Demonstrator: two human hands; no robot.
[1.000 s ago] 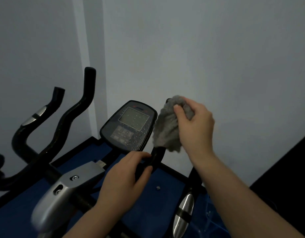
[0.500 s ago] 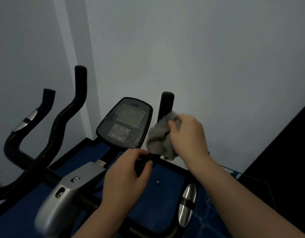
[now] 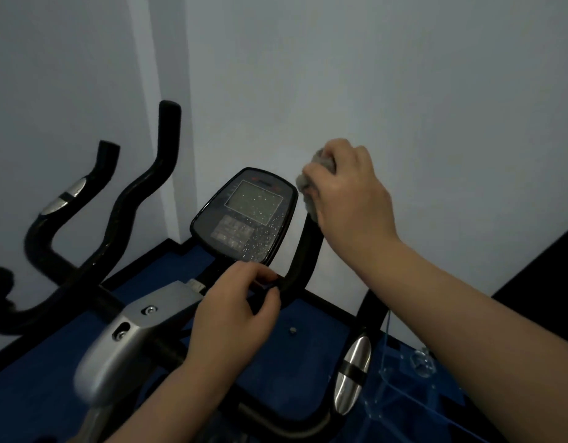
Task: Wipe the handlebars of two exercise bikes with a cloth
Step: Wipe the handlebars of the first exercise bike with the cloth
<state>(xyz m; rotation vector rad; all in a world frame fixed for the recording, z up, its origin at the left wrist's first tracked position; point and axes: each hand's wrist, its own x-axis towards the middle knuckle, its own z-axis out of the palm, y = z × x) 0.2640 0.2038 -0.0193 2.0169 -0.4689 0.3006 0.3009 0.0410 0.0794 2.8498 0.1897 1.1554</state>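
Note:
An exercise bike stands before me with black handlebars. Its right inner upright bar (image 3: pixel 303 251) rises beside the console (image 3: pixel 245 215). My right hand (image 3: pixel 349 193) is closed around a grey cloth (image 3: pixel 308 187), wrapped over the top end of that bar, which is hidden under it. My left hand (image 3: pixel 234 314) grips the lower bend of the same bar. The left inner bar (image 3: pixel 142 193) and the left outer bar (image 3: pixel 81 193) with a silver sensor plate stand free on the left. A right outer bar (image 3: pixel 353 375) with a silver sensor sits low.
A pale wall with a corner pillar (image 3: pixel 154 91) lies just behind the bike. Blue floor mat (image 3: pixel 311 356) with a black border lies below. A silver stem housing (image 3: pixel 129 340) juts toward me. A clear plastic object (image 3: pixel 404 372) sits at the lower right.
My right hand has slid the cloth up the bar from its lower part to cover the top end. My left hand stays on the bar's bend. The view has shifted slightly.

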